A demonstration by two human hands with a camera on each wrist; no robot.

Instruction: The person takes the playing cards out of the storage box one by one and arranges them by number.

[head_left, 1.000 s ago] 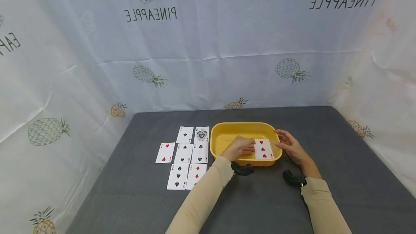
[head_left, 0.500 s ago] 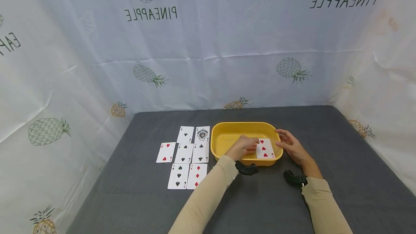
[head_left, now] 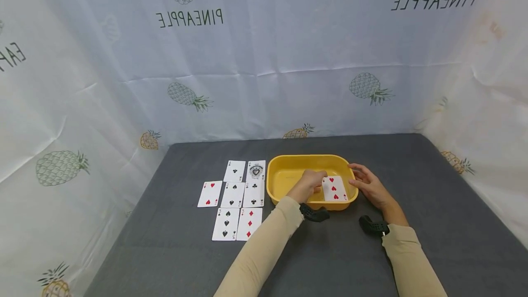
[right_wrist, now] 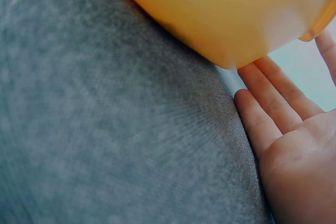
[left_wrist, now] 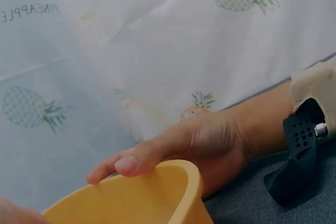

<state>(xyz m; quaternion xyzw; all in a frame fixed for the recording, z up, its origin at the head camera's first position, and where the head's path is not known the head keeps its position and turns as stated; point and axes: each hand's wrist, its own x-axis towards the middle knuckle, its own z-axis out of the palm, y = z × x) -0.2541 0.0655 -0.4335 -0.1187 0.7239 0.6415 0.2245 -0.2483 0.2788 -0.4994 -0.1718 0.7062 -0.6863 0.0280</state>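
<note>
A yellow plastic tub [head_left: 288,162] stands on the dark table in the head view. Inside it, at the right end, a three of hearts playing card [head_left: 335,189] shows face up. My left hand [head_left: 307,186] reaches into the tub with curled fingers and pinches the card at its left edge; its fingertips are partly hidden. My right hand [head_left: 371,190] grips the tub's right end. In the left wrist view its thumb [left_wrist: 127,164] lies over the rim, while the right wrist view has its fingers [right_wrist: 275,103] against the outer wall.
Left of the tub, several playing cards lie face up in rows of aces [head_left: 234,171], twos [head_left: 233,195] and threes [head_left: 225,224]. A dark cloth [head_left: 165,260] covers the table. Pineapple-print curtains [head_left: 264,95] surround it at the back and sides.
My left hand and the three of hearts shifted slightly right, then the card came back a little left and turned slightly. My right hand stays on the tub; the other cards are unmoved.
</note>
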